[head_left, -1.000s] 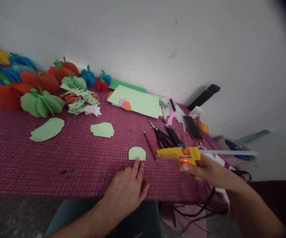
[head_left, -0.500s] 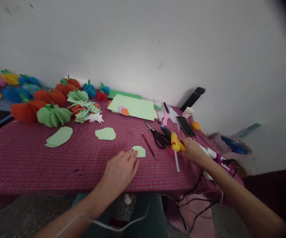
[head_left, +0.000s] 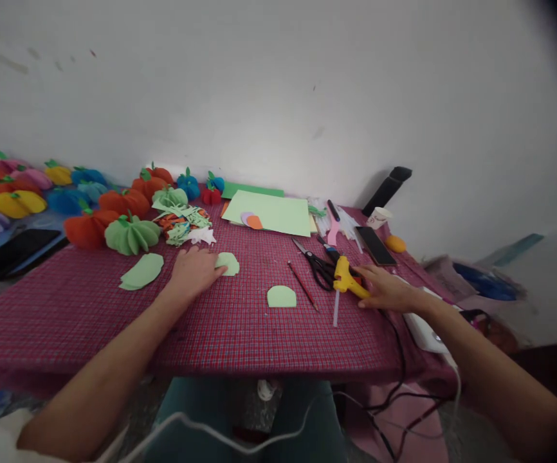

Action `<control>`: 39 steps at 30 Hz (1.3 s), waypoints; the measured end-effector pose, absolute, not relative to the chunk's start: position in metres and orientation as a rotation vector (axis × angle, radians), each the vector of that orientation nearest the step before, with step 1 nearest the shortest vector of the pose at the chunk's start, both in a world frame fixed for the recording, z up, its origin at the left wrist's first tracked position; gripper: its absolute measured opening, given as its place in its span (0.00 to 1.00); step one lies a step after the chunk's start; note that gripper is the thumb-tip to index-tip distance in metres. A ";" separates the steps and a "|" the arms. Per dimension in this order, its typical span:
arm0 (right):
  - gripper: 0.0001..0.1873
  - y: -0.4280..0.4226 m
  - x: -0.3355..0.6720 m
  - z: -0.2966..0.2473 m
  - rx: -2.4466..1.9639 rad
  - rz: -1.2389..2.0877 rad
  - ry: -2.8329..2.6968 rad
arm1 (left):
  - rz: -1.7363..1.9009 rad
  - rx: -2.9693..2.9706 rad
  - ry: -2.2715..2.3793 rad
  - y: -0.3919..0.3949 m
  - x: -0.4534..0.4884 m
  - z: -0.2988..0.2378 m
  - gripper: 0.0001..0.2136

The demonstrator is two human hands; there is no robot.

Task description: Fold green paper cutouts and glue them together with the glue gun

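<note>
My left hand [head_left: 194, 273] lies low over the table, fingers stretched out and thumb apart. Its thumb touches a light green paper cutout [head_left: 229, 263], covering the left part of it. Around the handle of a yellow glue gun [head_left: 343, 275] my right hand [head_left: 382, 288] has its fingers spread, the thumb at the handle's end. A clear glue stick [head_left: 336, 310] pokes out of the gun's back toward me. Between the hands lies another light green cutout [head_left: 282, 297], beside a red pencil [head_left: 302, 286]. Further light green cutouts [head_left: 143, 271] are left of my left hand.
Black-handled scissors [head_left: 321, 271] lie by the glue gun. Paper pumpkins [head_left: 132, 235] and paper scraps [head_left: 184, 222] stand back left. Green sheets [head_left: 273, 209] are behind. A phone [head_left: 375, 245], paper cup [head_left: 379, 217] and white power strip [head_left: 426, 331] with cables are at right.
My left hand has left the cutout near the pencil and moved left to the middle cutout. The glue gun has shifted slightly left and turned; my right hand's grip has loosened around its handle.
</note>
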State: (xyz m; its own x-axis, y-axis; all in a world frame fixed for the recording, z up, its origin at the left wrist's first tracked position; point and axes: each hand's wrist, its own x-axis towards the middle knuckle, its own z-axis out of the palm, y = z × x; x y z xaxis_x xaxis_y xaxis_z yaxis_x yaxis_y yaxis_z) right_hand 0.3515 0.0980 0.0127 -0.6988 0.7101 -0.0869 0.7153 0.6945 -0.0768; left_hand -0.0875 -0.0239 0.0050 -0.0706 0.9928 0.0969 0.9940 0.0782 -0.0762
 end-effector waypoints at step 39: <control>0.16 0.045 0.206 0.032 1.436 -2.471 2.274 | -1.841 -2.818 -2.351 0.003 -0.001 0.020 0.20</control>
State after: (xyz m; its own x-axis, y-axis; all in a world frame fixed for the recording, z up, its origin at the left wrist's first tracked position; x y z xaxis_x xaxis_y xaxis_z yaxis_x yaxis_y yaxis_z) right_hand 0.2055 0.0454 0.0317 -0.5829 0.7890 -0.1941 0.1281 -0.1466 -0.9809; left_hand -0.0006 0.0026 0.0198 0.1694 0.9855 0.0128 0.2490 -0.0554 0.9669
